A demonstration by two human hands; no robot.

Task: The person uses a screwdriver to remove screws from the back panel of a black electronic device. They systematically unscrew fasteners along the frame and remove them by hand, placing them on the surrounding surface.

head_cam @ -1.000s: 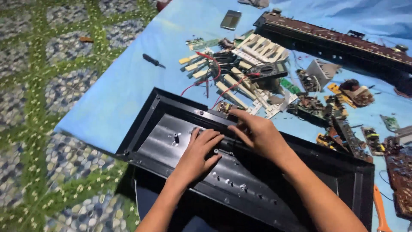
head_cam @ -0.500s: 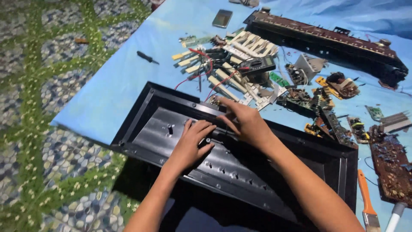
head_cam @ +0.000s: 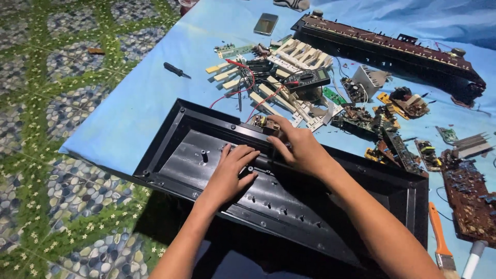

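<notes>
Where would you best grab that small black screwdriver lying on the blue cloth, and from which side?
Probably by the thick black handle, from above. The screwdriver lies flat and alone on the blue cloth, its thin shaft pointing right toward the loose keys, so fingers can close across the handle with nothing in the way.

My hands rest inside the keyboard casing, my left hand just left of my right hand. Behind the casing lie the loose keys with the multimeter on them; behind and left of it lies the screwdriver. To the casing's right lie circuit boards, and the paintbrush sits at its right end
</notes>
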